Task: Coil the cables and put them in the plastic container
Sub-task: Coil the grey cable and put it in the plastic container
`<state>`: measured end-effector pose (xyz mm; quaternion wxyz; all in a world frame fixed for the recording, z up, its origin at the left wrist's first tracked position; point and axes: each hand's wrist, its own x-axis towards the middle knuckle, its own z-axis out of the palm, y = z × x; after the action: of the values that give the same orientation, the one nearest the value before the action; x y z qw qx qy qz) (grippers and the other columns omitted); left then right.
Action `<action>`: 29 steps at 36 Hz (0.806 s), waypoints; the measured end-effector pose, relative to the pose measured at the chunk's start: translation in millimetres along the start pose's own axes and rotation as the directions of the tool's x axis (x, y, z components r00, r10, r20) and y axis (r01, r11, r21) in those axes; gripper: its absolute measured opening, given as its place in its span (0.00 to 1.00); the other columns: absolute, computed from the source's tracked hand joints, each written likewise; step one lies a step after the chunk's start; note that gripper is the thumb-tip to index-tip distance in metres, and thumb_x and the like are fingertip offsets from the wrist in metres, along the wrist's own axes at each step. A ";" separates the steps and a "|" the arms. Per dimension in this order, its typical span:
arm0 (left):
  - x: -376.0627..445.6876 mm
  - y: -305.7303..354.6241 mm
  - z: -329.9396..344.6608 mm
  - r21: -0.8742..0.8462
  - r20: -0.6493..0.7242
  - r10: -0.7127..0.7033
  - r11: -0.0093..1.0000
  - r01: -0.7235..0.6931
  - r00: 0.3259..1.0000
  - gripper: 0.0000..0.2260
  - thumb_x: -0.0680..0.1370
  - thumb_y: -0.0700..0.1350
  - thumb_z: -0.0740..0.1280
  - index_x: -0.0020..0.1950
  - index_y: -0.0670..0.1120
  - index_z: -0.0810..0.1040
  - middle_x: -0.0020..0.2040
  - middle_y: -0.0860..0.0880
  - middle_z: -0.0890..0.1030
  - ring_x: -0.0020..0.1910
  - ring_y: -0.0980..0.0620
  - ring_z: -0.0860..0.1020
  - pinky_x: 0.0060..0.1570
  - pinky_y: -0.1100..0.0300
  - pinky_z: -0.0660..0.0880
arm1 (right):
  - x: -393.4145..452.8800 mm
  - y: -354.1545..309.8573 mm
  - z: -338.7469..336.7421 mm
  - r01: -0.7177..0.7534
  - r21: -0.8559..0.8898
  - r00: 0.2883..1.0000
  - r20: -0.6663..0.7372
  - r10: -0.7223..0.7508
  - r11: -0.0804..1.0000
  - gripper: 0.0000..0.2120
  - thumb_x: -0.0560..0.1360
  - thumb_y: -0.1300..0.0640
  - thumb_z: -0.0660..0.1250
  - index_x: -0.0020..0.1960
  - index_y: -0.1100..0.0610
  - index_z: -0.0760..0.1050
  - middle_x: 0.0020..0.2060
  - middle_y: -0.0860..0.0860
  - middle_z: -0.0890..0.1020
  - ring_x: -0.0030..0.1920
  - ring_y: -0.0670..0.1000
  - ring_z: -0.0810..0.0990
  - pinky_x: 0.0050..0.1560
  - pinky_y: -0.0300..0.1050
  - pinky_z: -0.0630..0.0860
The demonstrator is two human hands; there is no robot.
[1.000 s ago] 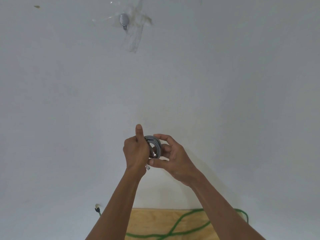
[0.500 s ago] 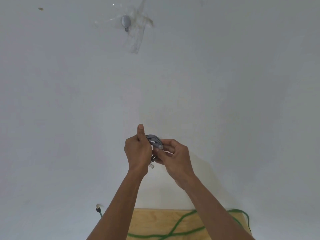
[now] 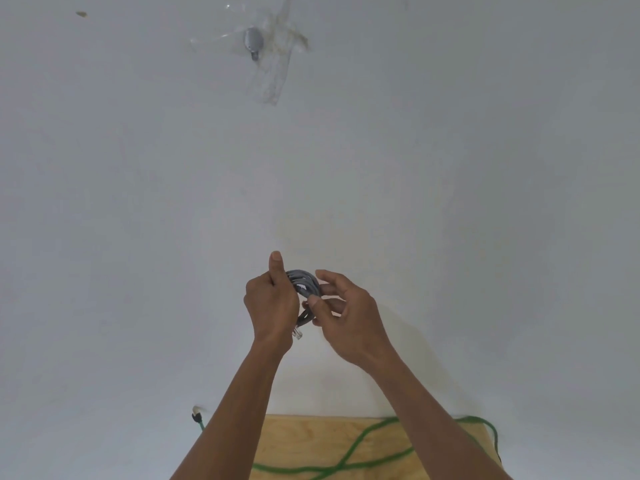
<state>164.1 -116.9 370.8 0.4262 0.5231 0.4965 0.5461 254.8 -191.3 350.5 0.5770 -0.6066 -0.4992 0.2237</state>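
A grey cable [image 3: 304, 281] is wound into a small tight coil, held up in front of the white wall. My left hand [image 3: 272, 303] grips the coil's left side, thumb pointing up. My right hand [image 3: 346, 313] pinches the coil's right side between thumb and fingers. A clear plug [image 3: 298, 333] on the cable's end hangs below my left hand. A green cable [image 3: 363, 455] lies in loose loops on the wooden table [image 3: 304, 441] below. No plastic container is in view.
The green cable's plug end [image 3: 197, 415] hangs off the table's left side. High on the wall a grey hook [image 3: 253, 41] sits under clear tape. A small mark [image 3: 81, 14] is at the top left.
My right hand shifted around the coil's right side, its fingers closing from a spread hold into a pinch. The coil stays in my left hand at about the same height.
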 end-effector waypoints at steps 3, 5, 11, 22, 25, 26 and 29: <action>-2.0 -0.3 0.1 -0.011 0.018 0.000 1.000 0.000 1.000 0.28 0.83 0.59 0.57 0.26 0.45 0.62 0.20 0.54 0.65 0.25 0.49 0.65 0.32 0.55 0.66 | -0.9 -3.6 -1.2 0.043 -0.096 0.999 -0.008 -0.044 0.994 0.21 0.76 0.53 0.71 0.67 0.52 0.74 0.56 0.44 0.83 0.50 0.44 0.85 0.50 0.40 0.82; -2.2 -1.8 0.4 -0.014 0.036 -0.012 1.000 0.012 0.999 0.29 0.83 0.60 0.58 0.27 0.45 0.61 0.20 0.54 0.64 0.25 0.48 0.65 0.33 0.52 0.68 | -1.9 -3.2 -1.2 0.089 -0.122 0.994 -0.050 -0.095 0.989 0.19 0.76 0.55 0.72 0.66 0.55 0.77 0.53 0.44 0.84 0.49 0.43 0.84 0.50 0.36 0.81; -3.8 -10.3 0.6 -0.057 0.084 -0.112 0.992 0.117 0.990 0.27 0.81 0.63 0.57 0.32 0.43 0.63 0.28 0.44 0.65 0.28 0.47 0.64 0.32 0.52 0.68 | -10.4 8.0 4.6 0.210 -0.187 0.955 -0.171 -0.242 0.960 0.16 0.77 0.59 0.71 0.64 0.60 0.79 0.47 0.50 0.87 0.44 0.42 0.83 0.43 0.28 0.79; -19.5 -15.9 1.0 -0.117 0.187 -0.232 0.960 0.256 0.955 0.28 0.83 0.61 0.56 0.35 0.41 0.78 0.28 0.45 0.78 0.28 0.49 0.77 0.37 0.51 0.79 | -18.1 22.9 1.6 0.150 -0.157 0.957 -0.224 -0.183 0.976 0.13 0.75 0.59 0.73 0.60 0.58 0.82 0.46 0.49 0.87 0.41 0.30 0.80 0.43 0.23 0.74; -24.0 -21.8 0.5 -0.114 0.183 -0.250 0.955 0.273 0.951 0.24 0.83 0.59 0.58 0.38 0.44 0.82 0.30 0.45 0.81 0.33 0.47 0.81 0.41 0.49 0.81 | -22.5 27.7 -1.5 0.114 -0.130 0.963 -0.229 -0.141 0.985 0.13 0.75 0.59 0.73 0.60 0.57 0.82 0.45 0.49 0.87 0.39 0.30 0.81 0.42 0.23 0.75; -25.4 -24.6 0.1 -0.103 0.191 -0.249 0.957 0.272 0.949 0.23 0.83 0.59 0.59 0.39 0.44 0.82 0.31 0.45 0.82 0.34 0.47 0.82 0.41 0.49 0.81 | -24.3 29.4 -2.7 0.100 -0.122 0.965 -0.231 -0.126 0.987 0.13 0.75 0.59 0.73 0.60 0.57 0.82 0.44 0.48 0.86 0.37 0.31 0.81 0.41 0.23 0.74; -31.0 -33.7 -1.4 -0.080 0.221 -0.258 0.956 0.282 0.940 0.21 0.83 0.56 0.60 0.43 0.43 0.84 0.37 0.43 0.85 0.37 0.45 0.85 0.41 0.51 0.83 | -30.0 36.3 -6.9 0.058 -0.103 0.969 -0.234 -0.081 0.993 0.13 0.75 0.59 0.73 0.59 0.55 0.82 0.41 0.47 0.86 0.32 0.33 0.79 0.37 0.22 0.72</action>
<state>163.7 -142.7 333.0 0.5751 0.4797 0.4852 0.4514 261.2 -214.5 309.4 0.6103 -0.6379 -0.4578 0.1050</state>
